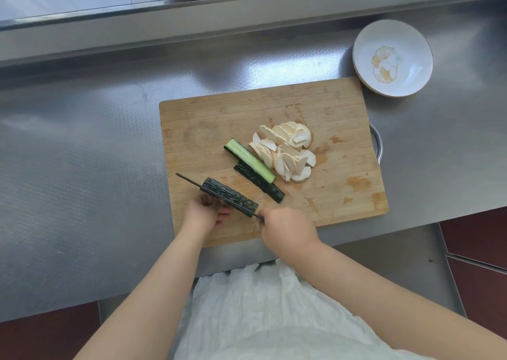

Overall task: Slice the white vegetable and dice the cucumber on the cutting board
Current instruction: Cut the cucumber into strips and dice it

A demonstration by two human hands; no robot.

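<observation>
Though beside the cutting board (343,107), white bowl (392,58), seemingly unfilled.

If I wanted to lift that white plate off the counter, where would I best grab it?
Probably the plate is best pinched at its rim on the far right side, coming from above. It is shallow and lies flat on the steel counter, and its near-left edge sits close to the cutting board corner, leaving little finger room there.
</observation>
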